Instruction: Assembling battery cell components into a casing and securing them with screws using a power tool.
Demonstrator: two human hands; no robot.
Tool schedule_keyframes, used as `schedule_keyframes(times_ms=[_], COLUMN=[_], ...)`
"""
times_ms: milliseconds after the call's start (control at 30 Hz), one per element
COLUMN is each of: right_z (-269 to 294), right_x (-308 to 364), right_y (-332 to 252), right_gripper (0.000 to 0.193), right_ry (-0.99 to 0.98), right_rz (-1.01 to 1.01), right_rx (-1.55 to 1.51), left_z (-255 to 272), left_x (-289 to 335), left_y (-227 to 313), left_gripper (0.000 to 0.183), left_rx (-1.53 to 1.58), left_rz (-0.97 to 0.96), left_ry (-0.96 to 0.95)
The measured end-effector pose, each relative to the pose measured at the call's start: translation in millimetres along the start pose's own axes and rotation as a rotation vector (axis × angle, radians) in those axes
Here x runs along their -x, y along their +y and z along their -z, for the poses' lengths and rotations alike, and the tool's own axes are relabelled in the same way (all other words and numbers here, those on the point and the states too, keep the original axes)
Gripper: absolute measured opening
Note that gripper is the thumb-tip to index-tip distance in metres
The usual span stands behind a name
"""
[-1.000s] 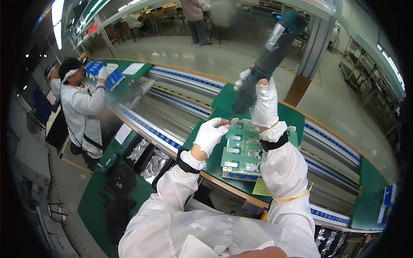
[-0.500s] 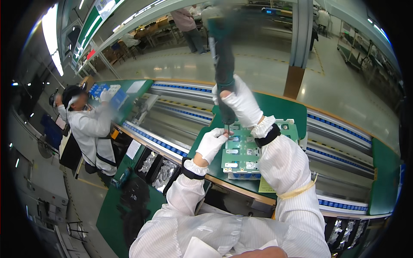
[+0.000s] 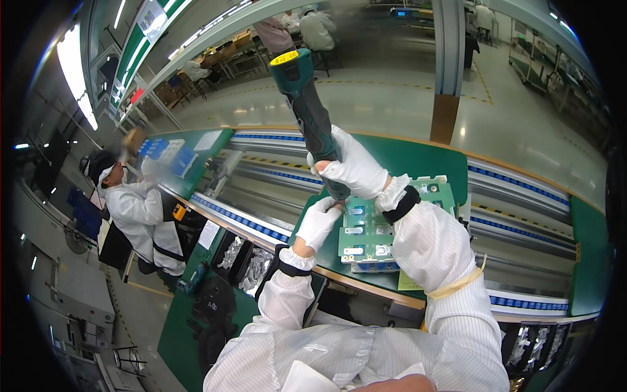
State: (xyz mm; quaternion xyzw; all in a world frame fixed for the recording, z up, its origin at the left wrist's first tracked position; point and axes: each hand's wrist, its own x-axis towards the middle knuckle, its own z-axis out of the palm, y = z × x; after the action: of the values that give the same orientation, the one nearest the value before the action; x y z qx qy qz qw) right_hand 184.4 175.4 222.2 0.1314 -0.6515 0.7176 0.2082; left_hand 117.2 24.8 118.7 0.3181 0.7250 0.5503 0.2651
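Observation:
My right hand [image 3: 358,166], in a white glove with bare fingertips showing, is wrapped round a dark teal cordless screwdriver [image 3: 308,111]. The tool leans with its yellow-marked top end up to the left and its nose down by the board's left edge. Close beside that nose, the thumb and fingers of my left hand [image 3: 317,225] are pinched together; what lies between them is hidden. Under and beside my right wrist is a green circuit board [image 3: 364,240] with rows of slots and metal contacts, sitting on a pale block-like base.
Black bins [image 3: 256,268] of silvery parts stand at the lower left, near another power tool [image 3: 192,277]. Blue roller tracks [image 3: 516,189] run along both sides. A co-worker [image 3: 137,209] works at the left; a metal post [image 3: 448,65] rises beyond the bench.
The screwdriver's top has swung left and dropped lower, and my right hand has shifted slightly left and down. My left hand stays pinched at nearly the same place.

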Motion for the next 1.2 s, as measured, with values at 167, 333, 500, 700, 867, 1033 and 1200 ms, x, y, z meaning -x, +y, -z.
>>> schedule_keyframes(times_ms=[167, 333, 500, 700, 867, 1033, 1200], right_z=[1.8, 6.0, 5.8, 9.0, 10.2, 7.8, 5.5], right_x=[3.7, 1.6, 5.1, 4.6, 3.1, 4.4, 4.4], right_y=[1.8, -0.3, -19.9, -26.7, -23.5, -22.2, -18.1], right_gripper=[0.058, 0.057, 0.073, 0.071, 0.067, 0.065, 0.064], right_ry=[-0.091, -0.176, -0.125, 0.051, 0.051, 0.037, 0.053], right_rz=[0.018, -0.016, 0.041, 0.17, 0.133, 0.132, 0.119], right_rx=[-0.024, 0.121, -0.172, -0.388, -0.394, -0.383, -0.386], left_z=[13.5, 4.7, 4.9, -1.6, -2.7, -6.9, -7.2], left_x=[4.3, 15.7, 22.4, 25.2, 24.2, 23.9, 26.8], left_y=[-10.0, -0.5, -4.0, 3.1, 2.1, -2.4, -6.8], left_gripper=[0.02, 0.021, 0.024, 0.03, 0.014, 0.015, 0.018], left_rx=[0.665, 0.761, 0.784, 0.717, 0.745, 0.78, 0.761], left_rz=[0.083, 0.085, 0.107, 0.076, 0.074, 0.108, 0.11], left_ry=[-0.077, 0.073, 0.013, -0.051, -0.023, -0.016, 0.015])
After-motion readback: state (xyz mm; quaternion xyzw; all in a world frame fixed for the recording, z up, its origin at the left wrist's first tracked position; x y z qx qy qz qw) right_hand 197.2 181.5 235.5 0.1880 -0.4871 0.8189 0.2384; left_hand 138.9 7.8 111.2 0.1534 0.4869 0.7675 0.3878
